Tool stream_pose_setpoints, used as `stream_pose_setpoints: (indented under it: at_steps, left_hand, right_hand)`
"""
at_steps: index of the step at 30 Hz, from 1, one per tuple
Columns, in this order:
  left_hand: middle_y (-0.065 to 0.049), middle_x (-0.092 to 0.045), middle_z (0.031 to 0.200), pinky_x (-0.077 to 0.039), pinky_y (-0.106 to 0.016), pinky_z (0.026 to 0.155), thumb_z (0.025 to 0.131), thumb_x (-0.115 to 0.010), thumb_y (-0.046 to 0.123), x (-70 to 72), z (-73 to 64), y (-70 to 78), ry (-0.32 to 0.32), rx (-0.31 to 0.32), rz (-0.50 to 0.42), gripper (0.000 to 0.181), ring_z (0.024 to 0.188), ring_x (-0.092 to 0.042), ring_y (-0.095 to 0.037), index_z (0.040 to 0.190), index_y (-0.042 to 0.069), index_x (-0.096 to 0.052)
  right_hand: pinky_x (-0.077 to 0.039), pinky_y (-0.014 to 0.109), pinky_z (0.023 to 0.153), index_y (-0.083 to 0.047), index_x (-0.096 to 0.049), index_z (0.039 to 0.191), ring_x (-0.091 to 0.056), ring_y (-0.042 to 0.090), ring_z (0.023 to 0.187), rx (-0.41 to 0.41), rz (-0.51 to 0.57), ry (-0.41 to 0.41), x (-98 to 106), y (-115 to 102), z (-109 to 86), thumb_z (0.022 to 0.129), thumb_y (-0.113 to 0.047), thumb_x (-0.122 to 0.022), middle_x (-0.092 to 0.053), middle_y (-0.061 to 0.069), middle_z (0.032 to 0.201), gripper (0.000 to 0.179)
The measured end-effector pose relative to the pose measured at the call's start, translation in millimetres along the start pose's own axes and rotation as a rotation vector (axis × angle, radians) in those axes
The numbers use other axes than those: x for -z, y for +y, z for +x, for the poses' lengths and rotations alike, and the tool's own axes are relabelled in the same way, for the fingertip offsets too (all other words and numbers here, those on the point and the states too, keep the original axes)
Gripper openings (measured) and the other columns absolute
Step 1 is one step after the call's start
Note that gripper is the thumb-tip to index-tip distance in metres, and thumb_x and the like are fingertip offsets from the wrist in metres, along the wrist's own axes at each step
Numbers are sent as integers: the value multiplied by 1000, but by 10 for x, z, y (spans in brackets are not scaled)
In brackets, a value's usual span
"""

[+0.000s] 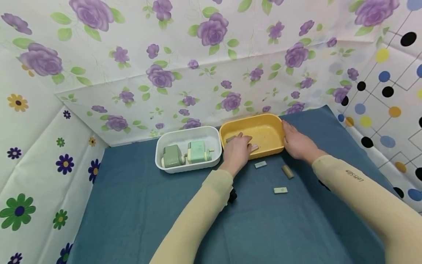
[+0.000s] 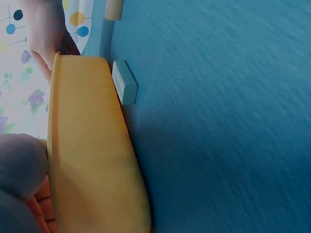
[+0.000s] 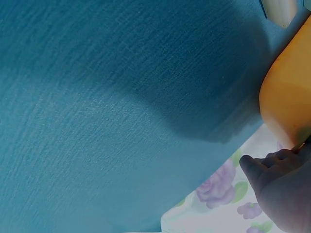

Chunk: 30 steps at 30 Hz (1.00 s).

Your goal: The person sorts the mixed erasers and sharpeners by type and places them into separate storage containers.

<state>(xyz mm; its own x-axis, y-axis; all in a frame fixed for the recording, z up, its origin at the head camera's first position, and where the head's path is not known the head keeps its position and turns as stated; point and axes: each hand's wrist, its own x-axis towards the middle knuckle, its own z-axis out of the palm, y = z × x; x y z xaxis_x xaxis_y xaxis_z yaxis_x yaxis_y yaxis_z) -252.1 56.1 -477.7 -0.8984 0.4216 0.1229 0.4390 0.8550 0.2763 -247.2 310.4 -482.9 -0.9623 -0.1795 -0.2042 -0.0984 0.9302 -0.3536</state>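
Observation:
My left hand (image 1: 236, 151) reaches over the front left of a yellow plastic bin (image 1: 263, 154), its fingers inside and partly hidden by the wall in the left wrist view. Beside those fingers in the bin lie a pink block (image 1: 254, 147), like an eraser, and a grey-green one (image 1: 230, 139); I cannot tell whether the fingers pinch one. At the bin's right end, my right hand (image 1: 298, 143) rests its fingers against the outside of the rim. Just in front of the bin lies a pale blue-green block (image 1: 260, 164), also seen in the left wrist view (image 2: 125, 82).
To the left stands a white bin (image 1: 188, 169) with a dark green pencil sharpener (image 1: 172, 156) and a mint one (image 1: 196, 151). A brown block (image 1: 288, 172) and a pale green one (image 1: 280, 190) lie on the blue cloth (image 1: 132, 205). Patterned sheets rise behind and at both sides.

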Motion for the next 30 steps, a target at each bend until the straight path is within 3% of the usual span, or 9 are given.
stream_pose_setpoints:
  at_steps: [6, 13, 16, 23, 27, 30]
  left_hand:
    - [-6, -68, 144, -64, -44, 87, 108, -67, 21, 31, -151, -85, 100, -54, -37, 31, 135, -63, -26, 138, 21, -75]
    - [-5, -70, 141, -65, -44, 83, 105, -73, 22, 118, -356, -117, 199, -105, -120, 30, 135, -63, -23, 134, 19, -77]
    - [-2, -71, 140, -64, -41, 84, 105, -73, 24, 129, -481, -155, 208, -101, -157, 30, 134, -64, -20, 134, 21, -77]
    - [-1, -72, 138, -54, -32, 57, 106, -71, 30, 131, -769, -274, 215, -111, -248, 28, 124, -70, -17, 132, 22, -79]
    - [-5, -74, 134, -50, -31, 52, 105, -73, 31, 151, -913, -327, 217, -130, -280, 28, 112, -76, -18, 129, 19, -80]
    - [-7, -74, 134, -43, -30, 48, 105, -73, 30, 178, -1000, -346, 191, -140, -298, 27, 84, -77, -17, 128, 19, -81]
  right_hand:
    - [-14, 65, 128, 6, 8, 167, -8, 51, 160, 15, -11, 8, -7, 9, -14, 115, -18, -29, -1, 29, 175, 68]
    - [-14, 65, 128, 6, 7, 168, -7, 52, 160, 13, -15, 28, -15, 8, -24, 114, -18, -29, -1, 30, 175, 68]
    - [-13, 65, 128, 6, 6, 168, -5, 52, 160, 10, -5, 30, -43, -10, -10, 115, -18, -29, 0, 30, 175, 68]
    - [-12, 65, 128, 6, 5, 168, -2, 52, 160, 7, 4, 35, -79, -25, -16, 115, -17, -29, 4, 29, 175, 67]
    - [-13, 66, 128, 6, 5, 168, -3, 52, 160, 5, -8, 40, -48, -27, -28, 115, -17, -30, 2, 30, 175, 68]
    - [-13, 65, 128, 7, 5, 168, -3, 52, 160, 8, -12, 41, -24, -39, -26, 115, -17, -30, 1, 31, 175, 67]
